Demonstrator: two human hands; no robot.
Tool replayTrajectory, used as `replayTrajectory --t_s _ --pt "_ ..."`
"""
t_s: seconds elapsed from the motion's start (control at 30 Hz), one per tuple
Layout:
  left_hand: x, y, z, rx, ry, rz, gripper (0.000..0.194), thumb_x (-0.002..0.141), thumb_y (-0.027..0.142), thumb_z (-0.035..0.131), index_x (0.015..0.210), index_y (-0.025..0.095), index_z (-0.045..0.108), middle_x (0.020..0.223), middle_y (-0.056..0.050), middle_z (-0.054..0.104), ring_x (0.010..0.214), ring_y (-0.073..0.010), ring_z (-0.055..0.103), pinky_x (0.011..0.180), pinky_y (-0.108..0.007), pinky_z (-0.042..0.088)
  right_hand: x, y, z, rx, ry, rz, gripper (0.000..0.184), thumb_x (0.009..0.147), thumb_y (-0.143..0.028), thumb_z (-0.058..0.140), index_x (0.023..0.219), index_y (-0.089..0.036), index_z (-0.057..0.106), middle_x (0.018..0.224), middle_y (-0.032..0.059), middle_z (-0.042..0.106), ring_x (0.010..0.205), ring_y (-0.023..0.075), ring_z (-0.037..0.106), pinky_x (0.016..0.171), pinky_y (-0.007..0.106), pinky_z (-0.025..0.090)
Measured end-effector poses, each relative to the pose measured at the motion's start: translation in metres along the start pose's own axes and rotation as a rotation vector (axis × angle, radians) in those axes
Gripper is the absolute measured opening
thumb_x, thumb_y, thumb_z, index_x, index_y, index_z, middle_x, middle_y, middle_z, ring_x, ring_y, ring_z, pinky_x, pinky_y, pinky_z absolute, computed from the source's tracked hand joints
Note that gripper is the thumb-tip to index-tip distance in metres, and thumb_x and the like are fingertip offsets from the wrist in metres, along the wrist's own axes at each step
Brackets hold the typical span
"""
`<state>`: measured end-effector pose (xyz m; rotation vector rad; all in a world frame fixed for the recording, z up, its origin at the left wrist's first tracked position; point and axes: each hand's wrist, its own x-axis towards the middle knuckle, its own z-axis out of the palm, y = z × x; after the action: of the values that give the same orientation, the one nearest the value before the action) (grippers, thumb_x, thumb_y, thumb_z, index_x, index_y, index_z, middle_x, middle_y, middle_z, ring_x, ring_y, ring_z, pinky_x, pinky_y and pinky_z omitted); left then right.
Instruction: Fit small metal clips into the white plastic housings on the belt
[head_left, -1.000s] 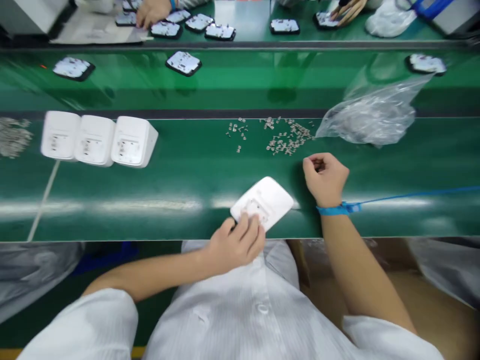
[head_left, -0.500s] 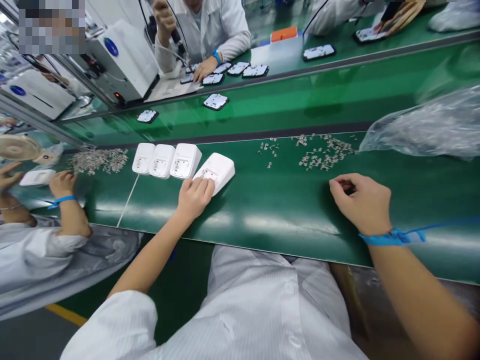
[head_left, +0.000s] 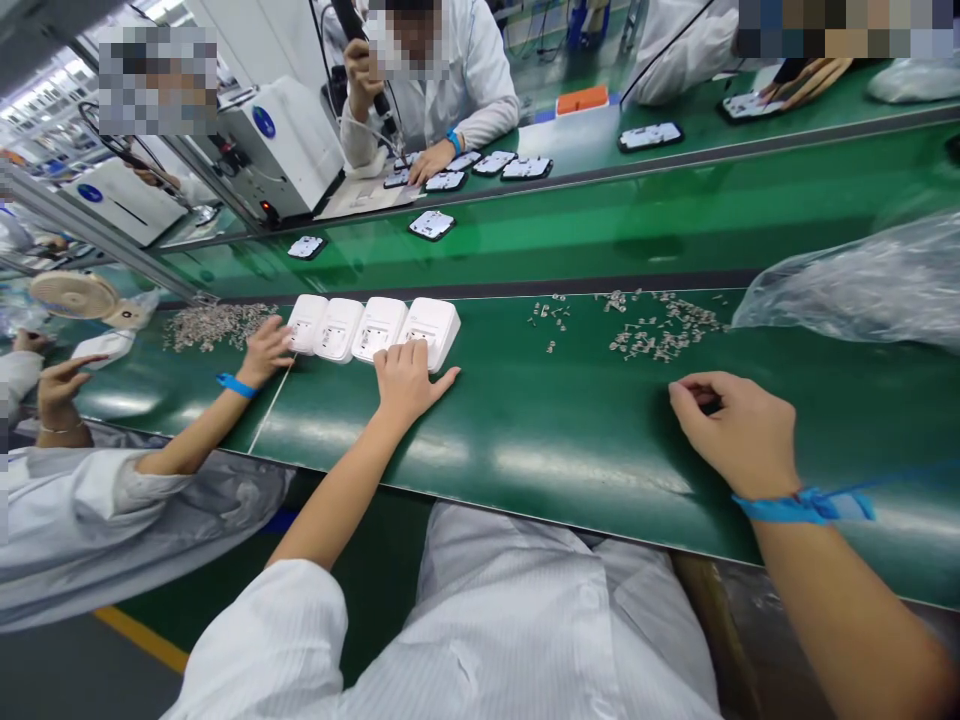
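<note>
Four-sided white plastic housings with socket-like openings stand in a row on the green work surface. At its right end is one white housing, squared up against its neighbour. My left hand rests its fingertips on the front of that end housing, thumb spread out to the right, not wrapped round it. Farther right, my right hand hovers low over the surface with fingers curled and thumb against forefinger. What it may hold is hidden. Small metal pieces lie scattered just beyond it.
A co-worker's hand touches the row's left end, near a heap of metal parts. A clear plastic bag lies at right. Behind, a green belt carries dark-edged panels; a person opposite holds a powered driver.
The end housing has turned from slanted to straight and closed up to the row. My left thumb has spread. The co-worker's hand has come right to the row. My right hand stays curled.
</note>
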<state>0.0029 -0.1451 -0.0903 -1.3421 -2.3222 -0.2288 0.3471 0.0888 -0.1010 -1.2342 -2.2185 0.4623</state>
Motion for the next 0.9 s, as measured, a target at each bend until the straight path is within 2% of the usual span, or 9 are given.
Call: replayTrajectory --t_s 0.1,0.17,0.3,0.43,0.5,0.57,0.67,0.8,0.9 --pt "-0.003 -0.001 0.000 -0.034 0.024 0.016 0.060 0.090 0.068 0.055 0.117 0.014 0.056 0.103 -0.019 0.068 0.097 -0.0355 0.058 0.085 -0.048 0.032 -0.001 0.003 0.001 -0.003 0.010 -0.026 0.011 0.075 -0.036 0.055 0.076 -0.027 0.061 0.075 0.0084 0.070 0.078 0.0278 0.066 0.074 0.040 0.049" --pt "-0.003 0.002 -0.001 -0.069 0.092 0.054 0.061 0.091 0.066 0.055 0.121 0.013 0.053 0.105 -0.019 0.067 0.099 -0.0351 0.057 0.086 -0.049 0.032 -0.001 0.004 0.002 0.001 0.016 -0.038 0.011 0.076 -0.036 0.057 0.076 -0.027 0.062 0.075 0.0087 0.069 0.077 0.0284 0.067 0.073 0.040 0.048" --pt "0.010 0.033 -0.002 -0.130 0.168 0.197 0.050 0.094 0.059 0.053 0.117 0.015 0.055 0.112 -0.018 0.065 0.104 -0.0335 0.056 0.085 -0.048 0.035 0.000 0.006 0.004 -0.011 0.012 -0.031 0.010 0.077 -0.036 0.057 0.078 -0.028 0.061 0.075 0.0088 0.070 0.078 0.0302 0.067 0.072 0.041 0.048" --pt "0.050 0.094 0.012 -0.251 0.051 0.388 0.033 0.099 0.043 0.047 0.109 0.016 0.063 0.109 -0.015 0.065 0.099 -0.0286 0.057 0.080 -0.043 0.039 0.001 0.004 0.003 0.010 0.015 -0.016 0.009 0.074 -0.036 0.058 0.076 -0.028 0.061 0.073 0.0082 0.069 0.075 0.0297 0.067 0.073 0.041 0.050" --pt "0.071 0.120 0.022 -0.349 -0.045 0.489 0.037 0.099 0.041 0.046 0.118 0.015 0.064 0.108 -0.015 0.065 0.098 -0.0279 0.058 0.080 -0.041 0.041 0.001 0.003 0.001 0.034 0.013 0.000 0.011 0.075 -0.037 0.057 0.077 -0.027 0.061 0.072 0.0075 0.069 0.071 0.0287 0.067 0.073 0.041 0.051" --pt "0.086 0.135 0.033 -0.428 -0.150 0.623 0.045 0.099 0.047 0.048 0.127 0.016 0.064 0.111 -0.015 0.064 0.098 -0.0269 0.060 0.080 -0.040 0.043 -0.001 0.003 -0.002 0.038 0.010 0.008 0.014 0.077 -0.039 0.056 0.079 -0.026 0.062 0.072 0.0070 0.069 0.069 0.0275 0.066 0.072 0.041 0.052" --pt "0.091 0.138 0.045 -0.477 -0.259 0.738 0.046 0.101 0.047 0.047 0.129 0.015 0.066 0.113 -0.015 0.066 0.101 -0.0258 0.063 0.082 -0.039 0.045 -0.003 0.004 -0.003 0.009 0.000 -0.056 0.015 0.080 -0.039 0.055 0.079 -0.026 0.064 0.073 0.0066 0.068 0.068 0.0261 0.065 0.070 0.040 0.051" --pt "0.087 0.131 0.049 -0.506 -0.290 0.698 0.037 0.104 0.029 0.039 0.116 0.014 0.070 0.105 -0.012 0.069 0.100 -0.0230 0.064 0.085 -0.037 0.047 0.009 -0.012 0.006 0.038 -0.019 -0.210 0.015 0.085 -0.036 0.055 0.079 -0.026 0.063 0.071 0.0047 0.066 0.064 0.0240 0.061 0.064 0.039 0.049" --pt "0.086 0.130 0.050 -0.515 -0.248 0.675 0.035 0.104 0.026 0.037 0.106 0.016 0.070 0.098 -0.009 0.069 0.094 -0.0218 0.063 0.084 -0.037 0.048 0.033 -0.036 0.020 0.072 -0.123 -0.370 0.014 0.089 -0.033 0.056 0.087 -0.024 0.066 0.076 0.0044 0.068 0.069 0.0225 0.062 0.066 0.037 0.048"
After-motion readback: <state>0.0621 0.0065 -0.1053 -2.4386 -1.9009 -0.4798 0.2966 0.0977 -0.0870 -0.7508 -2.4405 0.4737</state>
